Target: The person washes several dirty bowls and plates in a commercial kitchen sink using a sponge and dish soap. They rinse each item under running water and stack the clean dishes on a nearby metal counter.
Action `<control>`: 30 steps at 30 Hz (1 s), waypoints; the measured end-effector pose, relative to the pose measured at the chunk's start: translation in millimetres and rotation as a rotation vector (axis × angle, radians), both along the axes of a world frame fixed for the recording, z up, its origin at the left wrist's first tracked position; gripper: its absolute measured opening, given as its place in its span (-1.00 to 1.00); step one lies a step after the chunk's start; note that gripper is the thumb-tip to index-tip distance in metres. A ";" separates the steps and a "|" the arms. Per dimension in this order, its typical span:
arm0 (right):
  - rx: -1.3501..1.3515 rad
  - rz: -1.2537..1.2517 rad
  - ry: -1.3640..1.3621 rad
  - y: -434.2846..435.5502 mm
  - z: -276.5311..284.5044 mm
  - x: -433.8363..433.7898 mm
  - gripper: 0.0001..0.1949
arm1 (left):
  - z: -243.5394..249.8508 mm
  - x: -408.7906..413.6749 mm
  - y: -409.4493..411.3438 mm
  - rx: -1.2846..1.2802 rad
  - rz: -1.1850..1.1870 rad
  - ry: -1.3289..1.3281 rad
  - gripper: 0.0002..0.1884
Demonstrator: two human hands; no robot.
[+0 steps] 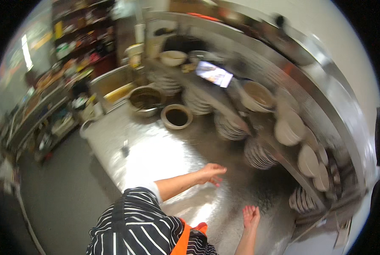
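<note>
My left hand reaches over the stainless steel worktop, fingers apart, with nothing in it. Lower right, my right hand is held up over the same worktop, palm showing, also holding nothing. Beyond my left hand stand a pale bowl of dark liquid and a metal pot. Stacked plates sit beneath the shelf to the right of my left hand. A small dark object, blurred, lies near the worktop's left edge. The picture is smeared by motion.
A metal shelf along the wall holds a lit phone-like screen, stacked bowls and white dishes. A sink adjoins the worktop's far end. Crowded shelving stands beyond, with grey floor at left.
</note>
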State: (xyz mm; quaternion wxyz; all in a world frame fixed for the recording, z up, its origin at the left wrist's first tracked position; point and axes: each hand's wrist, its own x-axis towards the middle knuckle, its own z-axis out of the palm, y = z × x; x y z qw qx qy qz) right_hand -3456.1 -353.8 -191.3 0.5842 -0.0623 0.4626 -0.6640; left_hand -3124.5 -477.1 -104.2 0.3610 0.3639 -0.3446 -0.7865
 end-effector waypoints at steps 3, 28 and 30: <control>0.076 0.169 0.027 21.6 -4.4 30.3 -0.73 | -16.8 90.1 83.4 -0.019 -0.022 -0.049 -0.44; 0.100 1.094 0.246 74.0 2.7 823.6 -0.80 | -10.3 759.8 595.5 0.054 1.252 -0.233 -0.67; 0.059 1.157 0.225 84.4 8.0 886.3 -0.79 | -8.0 791.9 624.8 0.038 1.324 -0.215 -0.67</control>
